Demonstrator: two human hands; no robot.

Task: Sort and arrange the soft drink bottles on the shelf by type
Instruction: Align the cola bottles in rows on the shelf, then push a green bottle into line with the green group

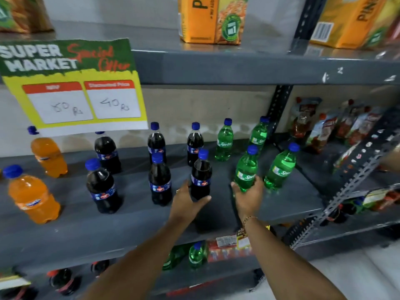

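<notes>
On the grey shelf [134, 226] stand two orange soda bottles [34, 198] at the left, several dark cola bottles [160, 180] in the middle and several green Sprite bottles [225, 141] at the right. All have blue caps. My left hand [187, 202] wraps around the base of the front-right cola bottle [201, 176]. The base of a front green Sprite bottle [245, 169] sits in my right hand [249, 195], which grips it. Both bottles stand upright on the shelf.
A "Super Market Special Offer" price sign [73, 85] hangs over the back left bottles. Orange juice cartons [212, 18] stand on the shelf above. Sauce pouches [320, 126] fill the neighbouring rack at right, behind a perforated metal upright [350, 180]. More bottles [195, 255] sit on the shelf below.
</notes>
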